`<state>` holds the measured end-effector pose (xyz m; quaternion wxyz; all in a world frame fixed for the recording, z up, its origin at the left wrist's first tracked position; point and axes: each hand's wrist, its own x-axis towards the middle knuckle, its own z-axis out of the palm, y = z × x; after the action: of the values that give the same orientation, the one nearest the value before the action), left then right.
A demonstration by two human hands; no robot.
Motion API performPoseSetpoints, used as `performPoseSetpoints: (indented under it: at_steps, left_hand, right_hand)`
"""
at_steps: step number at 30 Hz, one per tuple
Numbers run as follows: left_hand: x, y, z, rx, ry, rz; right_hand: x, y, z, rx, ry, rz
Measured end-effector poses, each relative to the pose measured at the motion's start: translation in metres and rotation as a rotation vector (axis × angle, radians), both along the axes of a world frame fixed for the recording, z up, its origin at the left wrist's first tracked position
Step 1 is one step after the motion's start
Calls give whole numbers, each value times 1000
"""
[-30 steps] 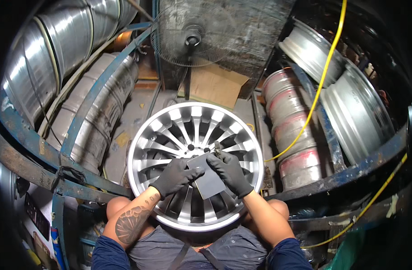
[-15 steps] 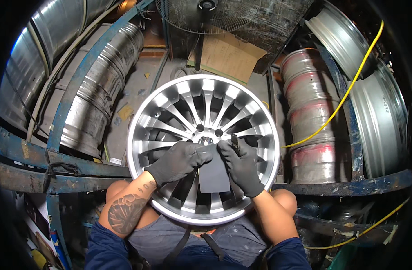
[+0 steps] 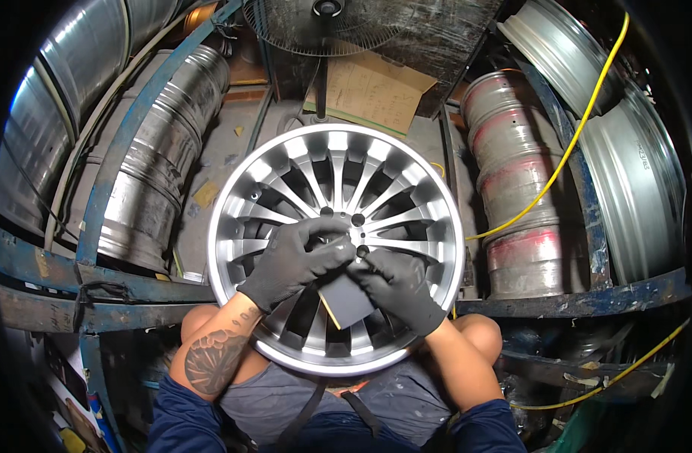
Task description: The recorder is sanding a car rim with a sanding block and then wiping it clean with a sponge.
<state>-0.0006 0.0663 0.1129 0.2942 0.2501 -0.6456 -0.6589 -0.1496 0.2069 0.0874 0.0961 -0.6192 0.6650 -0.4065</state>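
Observation:
A silver multi-spoke car wheel rim (image 3: 229,189) lies face up before my knees. Over its lower middle hangs a dark grey sheet that looks like sandpaper (image 3: 347,303), tilted, with a thin yellowish left edge. My right hand (image 3: 401,291), in a dark grey glove, pinches the upper part of this sheet. Close beside it, my gloved left hand (image 3: 295,258) is closed, fingers curled and thumb near the right fingertips. Whatever lies between the left fingers is hidden. The sheet's upper end disappears under both hands, just below the rim's hub.
Blue metal frames (image 3: 127,174) run along both sides. Stacked bare rims (image 3: 153,166) stand on the left, and red-marked ones (image 3: 516,181) on the right. A yellow hose (image 3: 569,151) hangs at right. Beyond the rim are a fan (image 3: 323,26) and flattened cardboard (image 3: 372,90).
The sheet has tilted, its lower end swinging left. My left fingers have risen and curled over the hub, and my right hand has turned inward and dropped slightly. The whole view has shifted slightly.

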Motion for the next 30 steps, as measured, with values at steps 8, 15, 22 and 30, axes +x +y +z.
performPoseSetpoints:
  at_steps: [8, 15, 22, 30]
  left_hand:
    - [15, -6, 4, 11, -184, -108]
    - [12, -4, 4, 309, 27, -213]
    - [0, 16, -7, 672, 90, -151]
    - [-1, 1, -17, 908, 433, -6]
  right_hand:
    - [12, 2, 14, 134, -174, 7]
    - [-4, -6, 22, 45, -163, -185]
    - [-8, -3, 29, -154, 51, -134]
    - [-19, 13, 13, -87, -244, -112]
